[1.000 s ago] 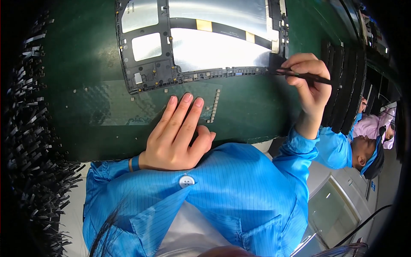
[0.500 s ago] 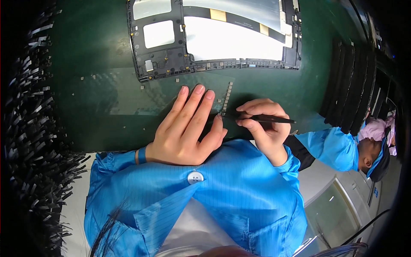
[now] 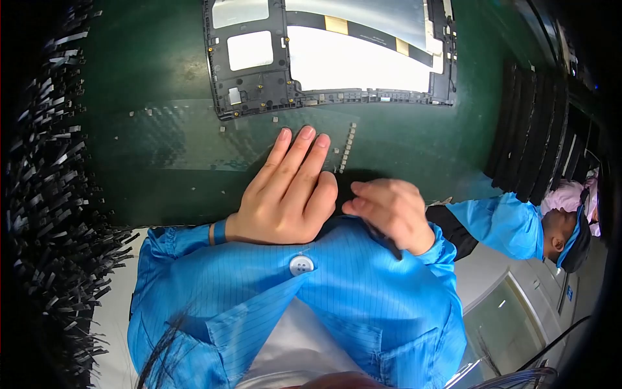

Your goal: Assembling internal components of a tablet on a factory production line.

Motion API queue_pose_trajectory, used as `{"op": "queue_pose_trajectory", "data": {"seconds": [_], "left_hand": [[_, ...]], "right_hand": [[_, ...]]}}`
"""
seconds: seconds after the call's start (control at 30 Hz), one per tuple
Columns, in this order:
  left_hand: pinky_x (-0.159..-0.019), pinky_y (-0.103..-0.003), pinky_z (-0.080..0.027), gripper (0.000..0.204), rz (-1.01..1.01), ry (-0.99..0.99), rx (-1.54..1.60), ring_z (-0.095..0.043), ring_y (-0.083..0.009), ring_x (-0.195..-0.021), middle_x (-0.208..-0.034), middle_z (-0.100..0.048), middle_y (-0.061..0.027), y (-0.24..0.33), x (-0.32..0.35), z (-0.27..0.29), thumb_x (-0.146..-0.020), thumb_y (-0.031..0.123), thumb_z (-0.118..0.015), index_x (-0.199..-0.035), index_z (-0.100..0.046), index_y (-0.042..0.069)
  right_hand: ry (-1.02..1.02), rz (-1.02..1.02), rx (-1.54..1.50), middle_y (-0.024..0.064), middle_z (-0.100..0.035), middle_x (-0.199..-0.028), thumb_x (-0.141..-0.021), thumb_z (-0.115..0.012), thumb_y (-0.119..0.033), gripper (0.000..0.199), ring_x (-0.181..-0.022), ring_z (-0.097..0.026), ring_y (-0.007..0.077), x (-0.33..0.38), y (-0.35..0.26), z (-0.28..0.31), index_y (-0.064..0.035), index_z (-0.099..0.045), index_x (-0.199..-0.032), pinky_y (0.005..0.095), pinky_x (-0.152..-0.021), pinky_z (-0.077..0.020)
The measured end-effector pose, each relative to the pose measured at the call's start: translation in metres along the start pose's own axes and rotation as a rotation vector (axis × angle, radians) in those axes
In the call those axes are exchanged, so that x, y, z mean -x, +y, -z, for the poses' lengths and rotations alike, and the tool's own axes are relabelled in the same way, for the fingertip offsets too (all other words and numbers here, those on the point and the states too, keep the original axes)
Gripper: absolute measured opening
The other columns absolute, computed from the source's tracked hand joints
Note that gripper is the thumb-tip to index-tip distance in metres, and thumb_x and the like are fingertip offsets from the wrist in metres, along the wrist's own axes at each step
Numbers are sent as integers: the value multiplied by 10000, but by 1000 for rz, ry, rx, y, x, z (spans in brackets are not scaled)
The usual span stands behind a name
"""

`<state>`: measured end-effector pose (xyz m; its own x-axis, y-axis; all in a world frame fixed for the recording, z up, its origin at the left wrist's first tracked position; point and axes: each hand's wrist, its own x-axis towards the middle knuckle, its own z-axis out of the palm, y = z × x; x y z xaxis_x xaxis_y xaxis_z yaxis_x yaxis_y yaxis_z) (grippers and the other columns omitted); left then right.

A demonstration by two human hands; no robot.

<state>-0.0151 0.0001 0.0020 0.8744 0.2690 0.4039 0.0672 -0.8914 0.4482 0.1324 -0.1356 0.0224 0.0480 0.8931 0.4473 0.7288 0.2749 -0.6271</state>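
My left hand (image 3: 282, 201) lies with three fingers stretched out on a clear plastic sheet (image 3: 194, 146) on the green tabletop; its index finger and thumb are bent. Just right of its fingertips runs a slanting row of small pale square pieces (image 3: 348, 148) along the sheet's right part. My right hand (image 3: 395, 211), a little blurred, is closed close to my chest around slim black tweezers (image 3: 390, 246), whose lower part shows beneath the palm. Beyond the sheet lies a black plastic frame (image 3: 253, 94) with white and silvery panels; its near edge overlaps the sheet.
A few loose pale pieces (image 3: 223, 129) dot the sheet and table. Many black strips (image 3: 58, 214) crowd the left edge. Dark ribbed stacks (image 3: 525, 129) stand at the right. Beyond them another person in a blue sleeve (image 3: 495, 220) and dark cap is seen.
My right hand has drawn back from the row toward my chest, and the tweezers have swung from sideways to pointing down toward me. My left hand's index finger and thumb have curled in.
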Motion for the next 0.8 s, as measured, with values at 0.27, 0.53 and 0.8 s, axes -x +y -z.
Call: {"op": "queue_pose_trajectory", "data": {"seconds": [0.27, 0.53, 0.8], "left_hand": [[-949, -477, -486, 97, 8, 73, 8, -611, -345, -1071, -1071, -641, -204, 1, 0, -5, -814, 91, -592, -753, -596, 15], [-961, -425, -487, 105, 33, 132, 5, -628, -290, -1038, -1040, -654, -164, 0, 2, -9, -817, 87, -570, -728, -598, 40], [-970, -415, -483, 114, 61, 144, 2, -629, -272, -1033, -1014, -660, -142, -2, 1, -9, -817, 105, -558, -736, -605, 39]], "right_hand": [[385, -448, -530, 175, -613, -892, -871, -642, -56, 152, -678, -637, 187, -45, 23, 45, 36, -568, -967, 291, -597, -543], [164, -403, -454, 70, -615, -778, -900, -603, -37, 110, -663, -584, 118, -181, 116, 21, 25, -573, -986, 245, -643, -489], [104, -425, -549, 86, -642, -858, -869, -647, -24, 166, -687, -605, 101, -192, 129, 11, 21, -570, -1010, 210, -645, -506]]}}
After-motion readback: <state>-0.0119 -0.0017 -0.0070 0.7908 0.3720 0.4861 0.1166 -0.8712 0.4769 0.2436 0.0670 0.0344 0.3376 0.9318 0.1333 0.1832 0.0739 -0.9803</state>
